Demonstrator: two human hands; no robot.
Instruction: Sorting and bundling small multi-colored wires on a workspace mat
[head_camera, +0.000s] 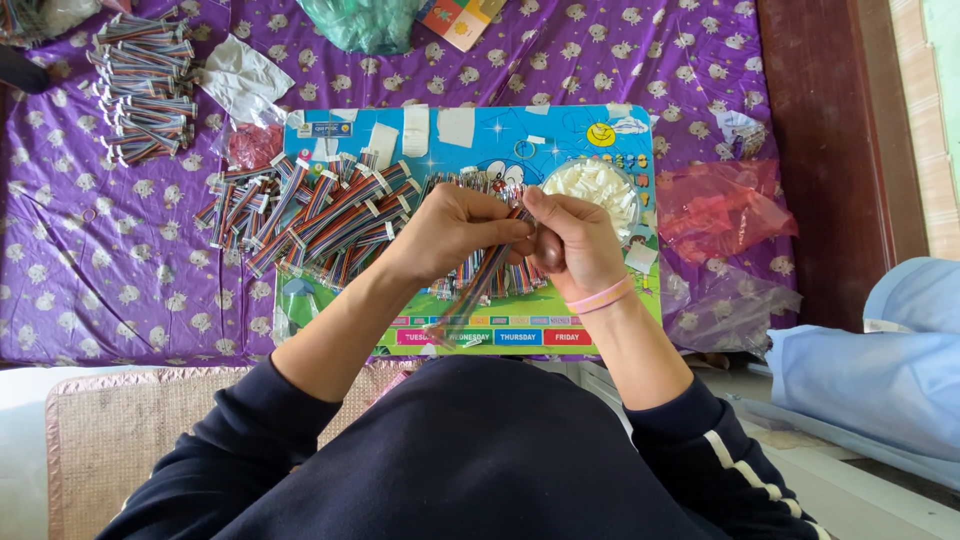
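Note:
My left hand (455, 228) and my right hand (572, 240) meet over a colourful cartoon board (520, 130). Together they pinch the top end of a flat multicoloured ribbon cable (478, 285), which hangs down toward me at a slant. A pink band circles my right wrist. Just behind my right hand sits a clear bowl of small white plastic connectors (597, 190). To the left of my hands a heap of finished ribbon cables (320, 215) with white ends lies on the board.
Another stack of ribbon cables (145, 85) lies far left on the purple patterned cloth (90, 260). A red plastic bag (715, 205) and a clear bag (725, 305) sit right, a green bag (362, 22) at the top. A dark wooden edge (830, 150) borders the right.

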